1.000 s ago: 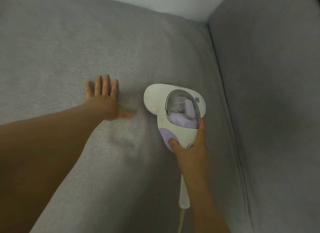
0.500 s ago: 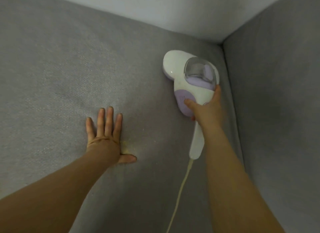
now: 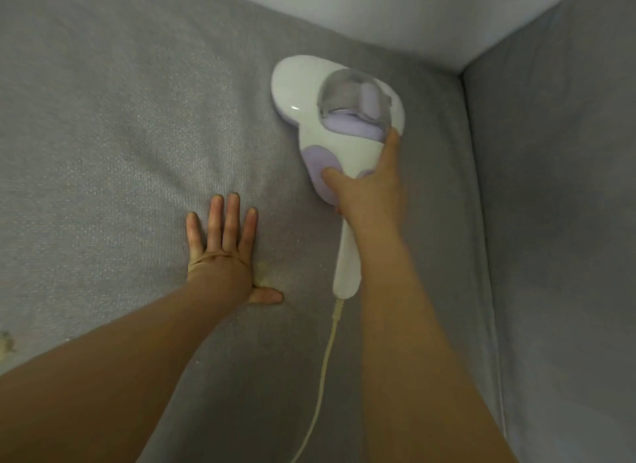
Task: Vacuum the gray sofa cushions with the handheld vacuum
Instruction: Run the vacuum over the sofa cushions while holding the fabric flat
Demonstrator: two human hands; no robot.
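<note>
Gray woven fabric covers the broad sofa cushion [image 3: 103, 135] under both hands. The left hand [image 3: 223, 256] lies palm down on it, fingers [image 3: 233, 218] straight and slightly spread, holding nothing. The right hand [image 3: 370, 194] grips the neck of the white-and-lilac plastic handheld vacuum [image 3: 309, 94]: fingers wrapped round it, thumb on the lilac oval panel, one finger stretched toward the clear dust cup [image 3: 347, 90]. The vacuum head sits against the cushion just beyond the right fingertips, up and to the right of the left fingertips, near the corner formed with a second gray cushion panel [image 3: 557, 187] and a pale wall [image 3: 378, 15]. A cream power cord [image 3: 323, 376] trails from the handle end, behind the right wrist, between the forearms.
</note>
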